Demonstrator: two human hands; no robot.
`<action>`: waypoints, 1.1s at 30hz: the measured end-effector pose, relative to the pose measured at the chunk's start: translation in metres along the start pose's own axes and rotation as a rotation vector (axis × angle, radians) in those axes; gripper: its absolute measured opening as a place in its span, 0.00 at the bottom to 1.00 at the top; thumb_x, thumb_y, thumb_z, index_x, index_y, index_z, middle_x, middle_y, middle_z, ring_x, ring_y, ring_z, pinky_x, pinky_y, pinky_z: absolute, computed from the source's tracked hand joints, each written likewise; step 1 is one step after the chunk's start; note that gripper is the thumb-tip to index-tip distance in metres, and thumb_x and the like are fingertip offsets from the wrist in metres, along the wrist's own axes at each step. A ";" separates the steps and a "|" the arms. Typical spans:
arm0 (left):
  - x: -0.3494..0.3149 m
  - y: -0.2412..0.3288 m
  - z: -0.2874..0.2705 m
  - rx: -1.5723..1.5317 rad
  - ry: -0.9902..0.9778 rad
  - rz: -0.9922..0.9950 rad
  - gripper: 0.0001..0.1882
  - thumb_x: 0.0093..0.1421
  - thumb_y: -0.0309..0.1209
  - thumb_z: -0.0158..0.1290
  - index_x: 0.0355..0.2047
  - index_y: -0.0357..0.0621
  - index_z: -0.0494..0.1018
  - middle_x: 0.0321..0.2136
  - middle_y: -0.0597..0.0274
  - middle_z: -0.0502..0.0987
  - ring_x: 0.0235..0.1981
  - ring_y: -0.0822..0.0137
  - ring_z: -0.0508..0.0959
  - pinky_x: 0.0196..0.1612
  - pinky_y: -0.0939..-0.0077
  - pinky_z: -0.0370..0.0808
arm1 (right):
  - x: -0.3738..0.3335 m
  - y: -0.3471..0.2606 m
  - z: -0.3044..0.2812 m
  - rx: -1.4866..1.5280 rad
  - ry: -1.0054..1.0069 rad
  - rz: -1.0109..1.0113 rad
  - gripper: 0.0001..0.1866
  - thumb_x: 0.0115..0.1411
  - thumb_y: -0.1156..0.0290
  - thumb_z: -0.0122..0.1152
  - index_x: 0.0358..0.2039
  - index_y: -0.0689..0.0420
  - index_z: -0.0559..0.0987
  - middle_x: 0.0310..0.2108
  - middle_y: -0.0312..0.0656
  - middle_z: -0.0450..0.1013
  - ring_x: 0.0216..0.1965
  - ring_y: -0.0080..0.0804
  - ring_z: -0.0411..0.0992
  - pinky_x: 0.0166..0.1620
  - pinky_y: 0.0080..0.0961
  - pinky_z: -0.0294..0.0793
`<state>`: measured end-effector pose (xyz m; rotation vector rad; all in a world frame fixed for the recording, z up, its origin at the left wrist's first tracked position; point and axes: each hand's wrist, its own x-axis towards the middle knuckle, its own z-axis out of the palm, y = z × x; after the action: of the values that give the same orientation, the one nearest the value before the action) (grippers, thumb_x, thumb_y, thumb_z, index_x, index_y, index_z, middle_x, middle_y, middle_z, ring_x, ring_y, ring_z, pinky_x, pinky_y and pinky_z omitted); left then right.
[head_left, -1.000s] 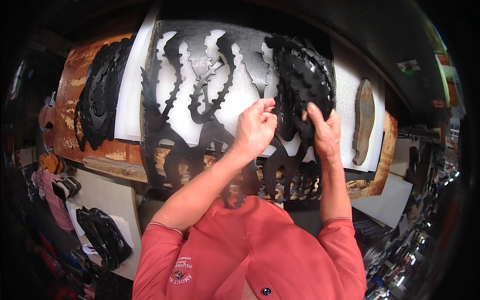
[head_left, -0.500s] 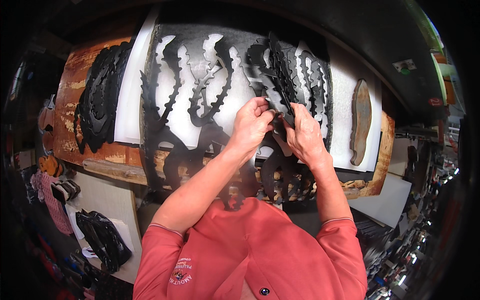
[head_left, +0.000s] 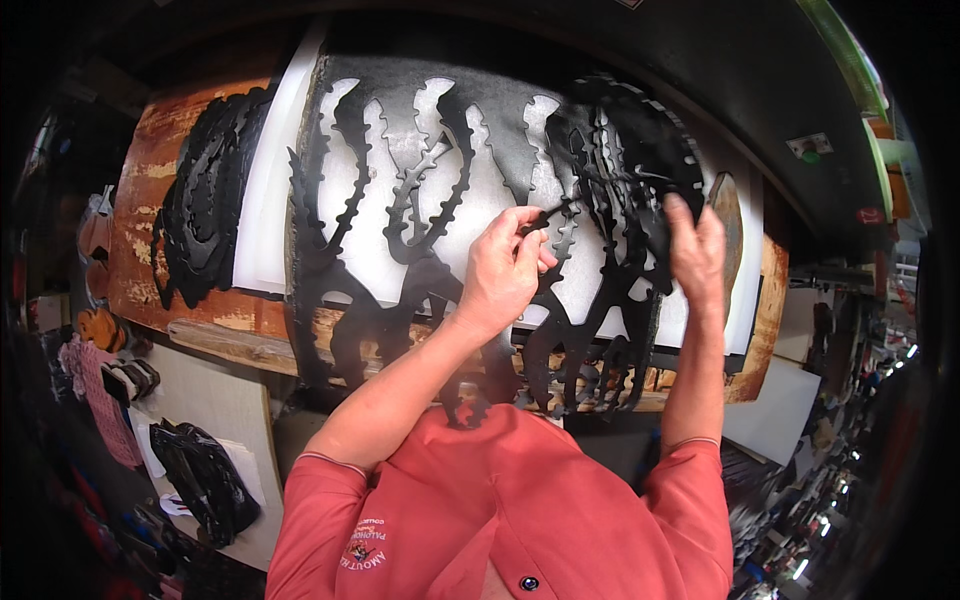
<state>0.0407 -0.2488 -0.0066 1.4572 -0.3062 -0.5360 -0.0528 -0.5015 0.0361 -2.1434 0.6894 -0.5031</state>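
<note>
My left hand [head_left: 505,270] is closed over a white board [head_left: 500,215], pinching the end of a thin black strip [head_left: 546,216] between thumb and fingers. To the right, my right hand [head_left: 697,245] is blurred and grips a bunch of black cut pieces [head_left: 640,135] with notched edges; how many it holds I cannot tell. Beneath both hands lies a black sheet [head_left: 495,75] with long curved openings cut through it. Its notched remnants [head_left: 340,310] hang down over the near edge of the table towards my shirt.
A pile of black notched pieces [head_left: 210,200] rests at the left on the worn wooden table [head_left: 135,240]. A brownish, curved cutting die [head_left: 735,235] lies at the right, partly behind my right hand. A dark machine beam [head_left: 740,85] spans the far right.
My hands have drawn apart. The right one has swung to the right with the black pieces, which now spread out blurred; the left stays near its place with the strip.
</note>
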 end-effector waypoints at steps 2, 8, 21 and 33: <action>-0.002 -0.002 0.001 0.028 0.005 0.028 0.11 0.73 0.22 0.51 0.53 0.31 0.71 0.38 0.52 0.80 0.30 0.70 0.85 0.33 0.75 0.82 | 0.017 0.008 -0.030 0.174 0.063 0.019 0.16 0.74 0.59 0.61 0.44 0.62 0.83 0.30 0.36 0.79 0.31 0.22 0.73 0.36 0.28 0.74; 0.002 -0.003 0.000 -0.006 0.041 0.044 0.11 0.73 0.20 0.49 0.54 0.31 0.70 0.39 0.52 0.81 0.29 0.68 0.85 0.33 0.74 0.82 | 0.048 0.018 -0.108 0.370 0.261 0.000 0.18 0.77 0.59 0.58 0.49 0.63 0.83 0.41 0.32 0.79 0.37 0.18 0.74 0.42 0.20 0.75; 0.002 0.000 -0.003 -0.035 0.023 -0.078 0.19 0.74 0.23 0.48 0.62 0.29 0.67 0.42 0.50 0.83 0.34 0.70 0.84 0.40 0.75 0.81 | 0.040 0.069 -0.237 0.354 0.556 0.070 0.20 0.74 0.61 0.62 0.51 0.68 0.82 0.43 0.43 0.82 0.39 0.28 0.81 0.42 0.27 0.83; -0.055 0.060 -0.005 -0.287 -0.338 -0.495 0.36 0.76 0.42 0.55 0.74 0.30 0.58 0.68 0.50 0.71 0.66 0.62 0.74 0.66 0.68 0.73 | -0.046 -0.062 -0.034 -0.432 -0.190 -0.032 0.12 0.69 0.67 0.61 0.35 0.64 0.77 0.23 0.58 0.77 0.23 0.54 0.77 0.30 0.46 0.76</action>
<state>0.0064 -0.2144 0.0589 1.1547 -0.1204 -1.1845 -0.0882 -0.4601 0.0999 -2.5675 0.7042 -0.1690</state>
